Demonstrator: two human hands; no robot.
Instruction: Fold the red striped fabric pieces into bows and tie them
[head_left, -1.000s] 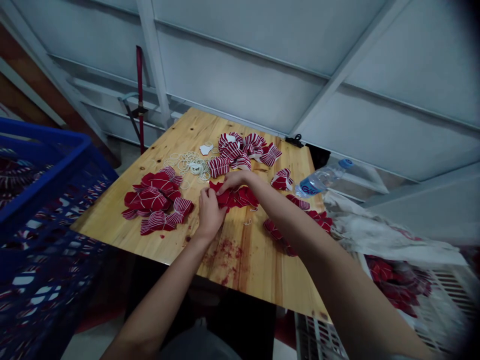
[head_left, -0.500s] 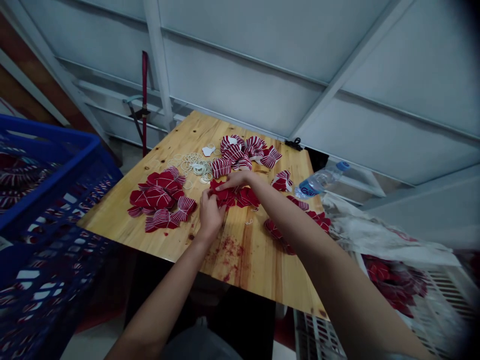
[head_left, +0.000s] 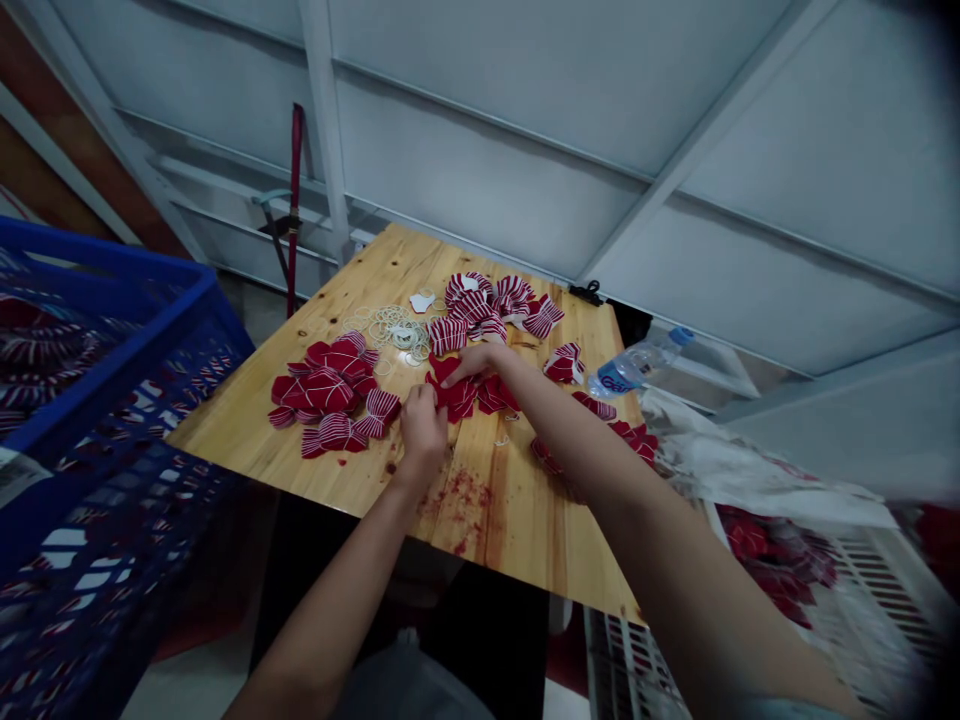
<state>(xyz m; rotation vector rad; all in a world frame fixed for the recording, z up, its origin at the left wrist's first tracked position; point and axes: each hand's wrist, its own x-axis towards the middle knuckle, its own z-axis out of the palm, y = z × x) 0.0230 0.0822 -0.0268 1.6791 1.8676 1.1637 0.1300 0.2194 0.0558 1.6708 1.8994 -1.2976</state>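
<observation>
My left hand is closed, pinching the near edge of a stack of red fabric pieces in the middle of the wooden table. My right hand presses on the same stack from its far side, fingers curled over it. To the left lies a heap of tied red and red-and-white striped bundles. Behind the hands are more striped bundles and a scatter of pale rubber bands.
A blue plastic crate holding striped pieces stands at the left. A water bottle lies at the table's right edge, beside more red pieces. White cloth and a white basket with red fabric sit at the right. A grey panel wall is behind.
The view has shifted slightly, so the table appears a little further right. Both hands stay on the red stack, with my left hand drawn a bit closer to my right.
</observation>
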